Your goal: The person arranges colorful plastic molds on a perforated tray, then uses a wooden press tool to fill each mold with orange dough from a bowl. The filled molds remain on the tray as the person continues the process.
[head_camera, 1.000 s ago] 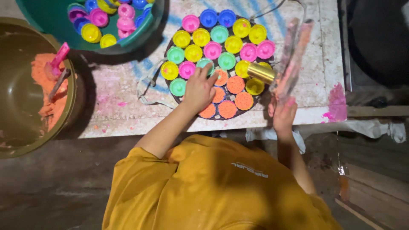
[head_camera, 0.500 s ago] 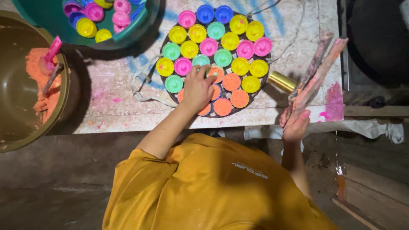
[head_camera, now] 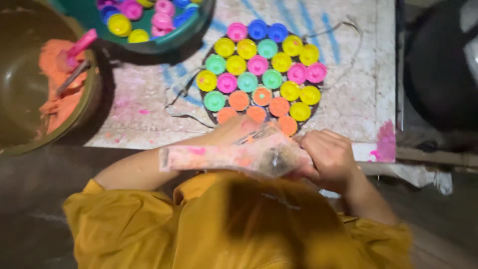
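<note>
A round dark tray (head_camera: 315, 110) on the stained table holds several small cups in pink, blue, yellow and green. The cups (head_camera: 261, 96) nearest me are filled with orange powder. My right hand (head_camera: 329, 160) is closed on one end of a long clear plastic sleeve (head_camera: 224, 157), smeared with pink and orange powder. The sleeve lies level across my chest, just below the tray's near edge. My left hand (head_camera: 235, 127) rests at that edge, partly hidden behind the sleeve, so its grip is unclear.
A green basin (head_camera: 159, 46) with more coloured cups sits at the top. At the left, a large brown bowl (head_camera: 20, 89) holds orange powder (head_camera: 59, 102) and a pink scoop (head_camera: 82, 42). A pink powder stain (head_camera: 386, 142) marks the table's right corner.
My right hand swung the plastic sleeve from upright at the right down to level in front of me. My left hand drew back from the orange cups to the tray's near edge.
</note>
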